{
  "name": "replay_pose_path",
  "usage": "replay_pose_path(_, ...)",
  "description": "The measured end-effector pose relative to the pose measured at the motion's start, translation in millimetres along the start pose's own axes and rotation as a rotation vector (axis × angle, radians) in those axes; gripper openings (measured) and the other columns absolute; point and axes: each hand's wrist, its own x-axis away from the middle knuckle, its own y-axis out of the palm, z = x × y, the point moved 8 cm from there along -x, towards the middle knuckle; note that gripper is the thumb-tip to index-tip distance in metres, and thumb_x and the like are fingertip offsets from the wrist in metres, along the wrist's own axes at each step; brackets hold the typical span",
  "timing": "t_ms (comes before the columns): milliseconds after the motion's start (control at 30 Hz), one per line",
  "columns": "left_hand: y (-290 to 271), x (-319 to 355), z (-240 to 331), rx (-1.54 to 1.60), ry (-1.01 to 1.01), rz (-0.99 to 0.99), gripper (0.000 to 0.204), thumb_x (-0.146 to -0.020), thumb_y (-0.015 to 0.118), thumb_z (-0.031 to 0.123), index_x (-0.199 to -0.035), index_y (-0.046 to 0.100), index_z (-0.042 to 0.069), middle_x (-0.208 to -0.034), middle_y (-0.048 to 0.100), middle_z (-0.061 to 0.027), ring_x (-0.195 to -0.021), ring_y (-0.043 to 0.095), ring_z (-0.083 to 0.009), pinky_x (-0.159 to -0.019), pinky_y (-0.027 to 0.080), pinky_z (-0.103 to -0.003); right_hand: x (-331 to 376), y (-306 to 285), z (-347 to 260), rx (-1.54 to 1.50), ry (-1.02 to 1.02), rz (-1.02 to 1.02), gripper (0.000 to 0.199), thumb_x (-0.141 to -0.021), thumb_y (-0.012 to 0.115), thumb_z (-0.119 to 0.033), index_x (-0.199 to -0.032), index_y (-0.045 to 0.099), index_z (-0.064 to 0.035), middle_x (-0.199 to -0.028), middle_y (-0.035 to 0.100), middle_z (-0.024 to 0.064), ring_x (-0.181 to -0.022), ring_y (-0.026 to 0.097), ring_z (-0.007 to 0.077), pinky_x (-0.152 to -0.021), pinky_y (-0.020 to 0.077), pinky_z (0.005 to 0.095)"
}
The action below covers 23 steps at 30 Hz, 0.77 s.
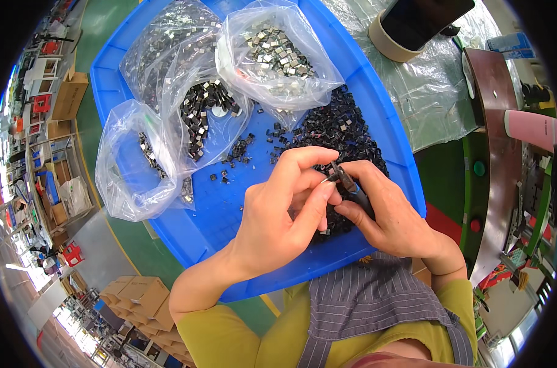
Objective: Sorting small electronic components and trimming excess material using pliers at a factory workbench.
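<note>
My right hand (392, 211) is closed around a pair of small dark pliers (347, 180), whose jaws point toward my left fingers. My left hand (284, 211) pinches a tiny part at the jaws; the part is mostly covered by my fingertips. Both hands are held over a large blue plastic tub (407, 162). Under and beyond them lies a heap of small black square parts (346, 126), and a few loose ones (238, 150) are scattered on the tub floor to the left.
Clear plastic bags with small metallic and black parts fill the tub's far side: one bag (318, 92) at the back, another (128, 199) at the left. At far right are a tape roll (389, 46) with a phone (422, 21) on it. Cardboard boxes (140, 300) stand lower left.
</note>
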Motion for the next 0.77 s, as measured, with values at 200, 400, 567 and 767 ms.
replay_pose_path(200, -0.1, 0.4, 1.1, -0.01, -0.008, 0.006, 0.031, -0.098, 0.051, -0.001, -0.129, 0.047, -0.002, -0.086, 0.069, -0.0116, -0.062, 0.061, -0.0093, -0.058, 0.049, -0.022, 0.4, -0.3, -0.8, -0.03, 0.011, -0.028, 0.045, -0.088, 0.069, -0.008, -0.125, 0.046, 0.0029, -0.113, 0.056, 0.0227, -0.105, 0.057, 0.0397, -0.09, 0.0466, 0.0444)
replay_pose_path(400, 0.3, 1.2, 0.4, 0.003, -0.029, 0.013, 0.031, -0.098, 0.051, -0.002, -0.128, 0.047, -0.002, -0.086, 0.069, -0.0118, -0.062, 0.061, -0.0091, -0.057, 0.049, -0.021, 0.1, 0.2, -0.6, -0.018, 0.009, -0.024, 0.045, -0.088, 0.069, -0.009, -0.125, 0.046, 0.0032, -0.114, 0.056, 0.0229, -0.106, 0.057, 0.0401, -0.09, 0.0466, 0.0445)
replay_pose_path(567, 0.6, 1.6, 2.6, -0.028, 0.002, 0.015, 0.031, -0.097, 0.052, -0.002, -0.128, 0.047, -0.002, -0.087, 0.069, -0.0119, -0.062, 0.062, -0.0091, -0.058, 0.05, -0.022, 0.1, -1.1, -2.1, -0.017, 0.005, -0.018, 0.044, -0.089, 0.069, -0.009, -0.124, 0.046, 0.0033, -0.114, 0.056, 0.0229, -0.106, 0.057, 0.0405, -0.089, 0.0466, 0.0446)
replay_pose_path(767, 0.2, 1.3, 3.9, -0.049, 0.015, -0.002, 0.032, -0.097, 0.052, -0.002, -0.129, 0.047, -0.002, -0.087, 0.069, -0.012, -0.062, 0.062, -0.0097, -0.058, 0.05, -0.022, 0.3, -0.6, -1.3, -0.013, -0.002, -0.018, 0.044, -0.089, 0.069, -0.01, -0.125, 0.046, 0.003, -0.114, 0.055, 0.0228, -0.106, 0.057, 0.04, -0.089, 0.0465, 0.0446)
